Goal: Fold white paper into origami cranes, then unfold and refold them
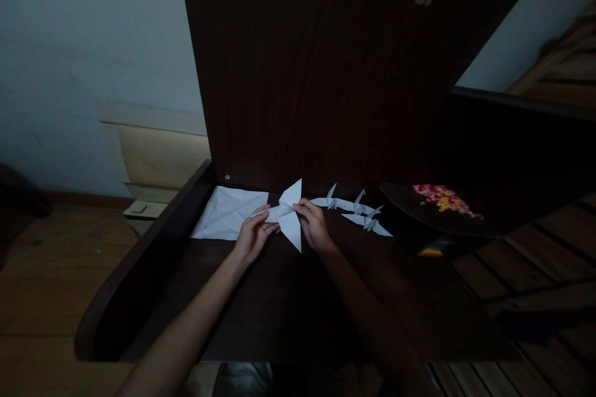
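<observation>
White fold | left hand pinching one end | right hand pinching middle | creased sheet left, smaller folds right, on bench

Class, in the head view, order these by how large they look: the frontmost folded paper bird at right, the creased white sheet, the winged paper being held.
Largest to smallest:
1. Creased white sheet
2. Winged paper
3. Frontmost folded paper bird
</observation>
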